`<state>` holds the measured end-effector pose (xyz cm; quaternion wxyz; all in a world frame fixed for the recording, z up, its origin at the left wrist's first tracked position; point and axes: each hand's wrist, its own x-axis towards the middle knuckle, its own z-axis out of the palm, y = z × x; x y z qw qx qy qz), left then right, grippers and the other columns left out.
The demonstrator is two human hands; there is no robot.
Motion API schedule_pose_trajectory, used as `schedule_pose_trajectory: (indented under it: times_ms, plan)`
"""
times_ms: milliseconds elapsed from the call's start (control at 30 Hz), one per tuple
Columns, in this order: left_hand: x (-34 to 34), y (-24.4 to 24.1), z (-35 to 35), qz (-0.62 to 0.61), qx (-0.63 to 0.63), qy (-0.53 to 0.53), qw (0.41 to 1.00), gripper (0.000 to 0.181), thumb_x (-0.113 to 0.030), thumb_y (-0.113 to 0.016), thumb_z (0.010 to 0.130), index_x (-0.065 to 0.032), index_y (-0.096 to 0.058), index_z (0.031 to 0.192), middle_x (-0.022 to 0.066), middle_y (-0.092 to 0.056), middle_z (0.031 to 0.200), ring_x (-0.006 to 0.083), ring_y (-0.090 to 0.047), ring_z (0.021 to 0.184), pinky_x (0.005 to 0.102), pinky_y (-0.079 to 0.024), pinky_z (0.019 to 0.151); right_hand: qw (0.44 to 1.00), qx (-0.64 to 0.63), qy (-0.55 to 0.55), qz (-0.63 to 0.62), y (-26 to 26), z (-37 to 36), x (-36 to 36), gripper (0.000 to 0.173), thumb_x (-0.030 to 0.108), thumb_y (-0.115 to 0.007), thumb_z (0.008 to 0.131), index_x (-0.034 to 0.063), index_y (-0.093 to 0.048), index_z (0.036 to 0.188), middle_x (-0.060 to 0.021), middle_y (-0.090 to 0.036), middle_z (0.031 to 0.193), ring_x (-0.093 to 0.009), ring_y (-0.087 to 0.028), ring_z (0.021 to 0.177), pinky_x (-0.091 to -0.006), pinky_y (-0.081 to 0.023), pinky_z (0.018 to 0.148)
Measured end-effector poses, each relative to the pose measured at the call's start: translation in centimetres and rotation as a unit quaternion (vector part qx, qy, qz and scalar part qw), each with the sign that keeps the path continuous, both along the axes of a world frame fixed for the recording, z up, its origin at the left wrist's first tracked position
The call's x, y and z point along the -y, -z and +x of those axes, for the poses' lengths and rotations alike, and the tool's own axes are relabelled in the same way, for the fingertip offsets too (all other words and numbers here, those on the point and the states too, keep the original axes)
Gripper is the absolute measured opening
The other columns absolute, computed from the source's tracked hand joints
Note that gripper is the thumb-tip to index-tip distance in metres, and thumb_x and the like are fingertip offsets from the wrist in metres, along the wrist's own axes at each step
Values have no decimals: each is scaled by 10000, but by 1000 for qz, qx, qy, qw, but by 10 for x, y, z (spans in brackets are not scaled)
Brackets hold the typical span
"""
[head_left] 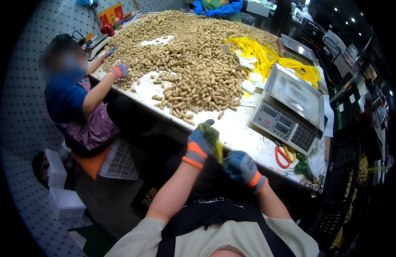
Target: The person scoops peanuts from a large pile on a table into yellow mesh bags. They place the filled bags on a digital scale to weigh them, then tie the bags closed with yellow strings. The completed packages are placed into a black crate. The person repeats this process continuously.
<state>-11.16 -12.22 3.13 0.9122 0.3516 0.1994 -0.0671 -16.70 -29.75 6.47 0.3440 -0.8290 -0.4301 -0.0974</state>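
My left hand (199,146), in a grey-blue knit glove with an orange cuff, is closed on a bunched green mesh net bag (210,136) at the table's front edge. Yellow material hangs from the bag's lower right side. Just right of it, my right hand (244,168) wears a matching glove and is blurred; its fingertips are close to the yellow part, and whether they grip it is unclear. A large heap of unshelled peanuts (198,70) covers much of the white table (236,131) beyond my hands.
A digital scale (284,106) with a metal tray stands right of the heap, beside yellow mesh strips (259,57) and tags. Red-handled scissors (283,157) lie near the front edge. A co-worker's gloved hand (120,71) is at the left; another person stands across the table.
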Motion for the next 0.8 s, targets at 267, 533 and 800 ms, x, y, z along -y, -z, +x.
schedule_pose_trajectory:
  times_ms: [267, 533, 800]
  plan:
    - [13, -19, -7, 174, 85, -51, 980, 301, -162, -414, 874, 20, -611, 1010, 74, -624, 874, 108, -534, 724, 211, -438, 665, 982, -3, 164, 91, -31, 17, -1, 220, 139, -665, 723, 24, -583, 892, -95, -593, 763, -231, -596, 726, -307, -477, 662]
    - [25, -29, -18, 317, 153, -28, 936, 284, -97, -400, 855, 34, -617, 982, 102, -642, 933, 156, -582, 844, 244, -450, 761, 960, -178, 164, 139, -16, 22, -24, 163, 152, -540, 817, 0, -595, 791, -148, -596, 708, -261, -562, 614, -310, -444, 588]
    - [8, -5, -7, 358, 144, -41, 922, 268, -112, -424, 856, 40, -637, 918, 96, -648, 884, 142, -582, 796, 246, -448, 754, 890, -281, 232, 276, -2, 34, -8, 166, 150, -544, 825, 7, -622, 859, -98, -640, 746, -140, -594, 681, -267, -474, 657]
